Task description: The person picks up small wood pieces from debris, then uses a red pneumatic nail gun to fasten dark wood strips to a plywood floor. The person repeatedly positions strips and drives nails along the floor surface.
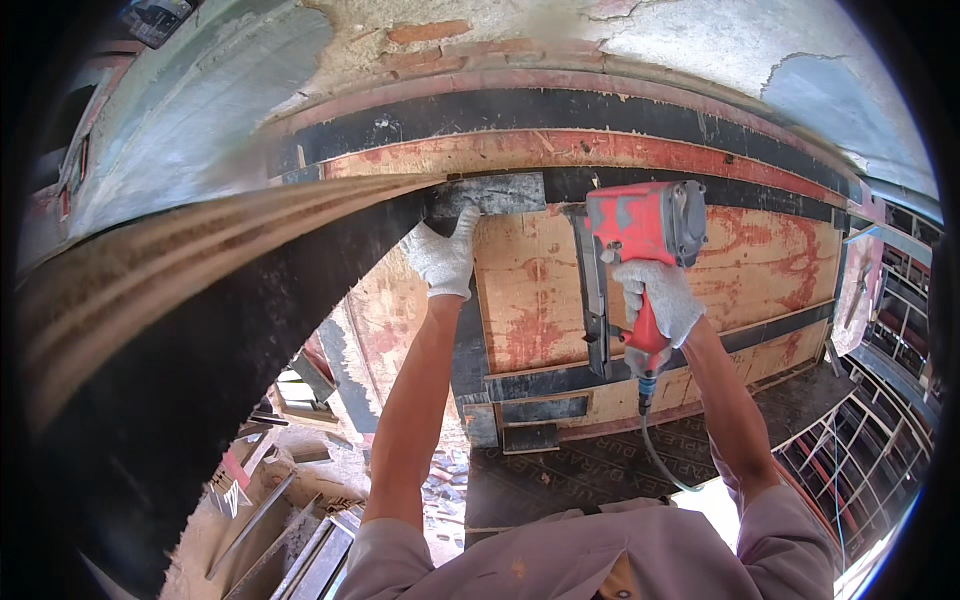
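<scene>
My right hand (660,297), in a whitish knit glove, is wrapped round the handle of a red and black air nail gun (640,222). A hose (655,455) runs down from the base of its handle. The gun's long dark magazine stands upright in front of the wooden panel (530,290). My left hand (443,255), gloved as well, holds a short dark board piece (500,194) against the panel's upper strip, thumb pointing up on it. Its other fingers are partly hidden beside the far end of a long black-faced plank (230,310).
The plank fills the left foreground, close to the camera. Peeling plaster wall (690,40) rises behind the panel. Offcuts and boards (300,550) lie at lower left. A dark printed plywood sheet (560,480) lies below the panel, and a metal grille (850,460) stands at right.
</scene>
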Motion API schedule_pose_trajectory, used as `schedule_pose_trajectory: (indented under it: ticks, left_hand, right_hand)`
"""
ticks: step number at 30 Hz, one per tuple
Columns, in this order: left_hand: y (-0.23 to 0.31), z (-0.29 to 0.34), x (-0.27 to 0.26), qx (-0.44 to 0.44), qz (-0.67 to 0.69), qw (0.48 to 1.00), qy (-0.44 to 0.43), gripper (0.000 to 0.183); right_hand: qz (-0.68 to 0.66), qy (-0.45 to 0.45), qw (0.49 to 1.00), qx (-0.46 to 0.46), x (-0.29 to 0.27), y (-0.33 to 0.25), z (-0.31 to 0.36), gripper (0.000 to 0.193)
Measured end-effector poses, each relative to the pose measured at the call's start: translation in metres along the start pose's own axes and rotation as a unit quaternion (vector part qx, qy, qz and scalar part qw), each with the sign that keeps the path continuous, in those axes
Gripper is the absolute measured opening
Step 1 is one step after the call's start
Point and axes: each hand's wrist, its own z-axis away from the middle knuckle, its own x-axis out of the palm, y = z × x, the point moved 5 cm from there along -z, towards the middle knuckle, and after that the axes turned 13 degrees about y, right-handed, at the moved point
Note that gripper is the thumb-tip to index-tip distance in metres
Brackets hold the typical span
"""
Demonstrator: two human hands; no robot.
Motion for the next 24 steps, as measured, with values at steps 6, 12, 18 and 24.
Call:
schedule_pose_trajectory:
  ticks: [6, 12, 18, 24]
  left_hand:
    - [0.000, -0.001, 0.000, 0.002, 0.011, 1.000, 0.001, 0.096]
    - [0.005, -0.002, 0.000, 0.009, -0.004, 1.000, 0.003, 0.096]
    - [0.001, -0.001, 0.003, -0.018, 0.050, 0.999, -0.003, 0.096]
    - [-0.004, 0.001, 0.003, 0.007, 0.006, 1.000, 0.016, 0.096]
  right_hand:
    - [-0.001, -0.009, 1.000, 0.000, 0.005, 0.003, 0.002, 0.028]
    - [-0.010, -0.013, 0.999, -0.050, 0.007, -0.002, -0.002, 0.018]
    - [-0.037, -0.012, 0.999, -0.015, 0.005, 0.004, 0.004, 0.015]
    - [-0.077, -0.034, 0.996, -0.010, 0.017, -0.014, 0.013, 0.025]
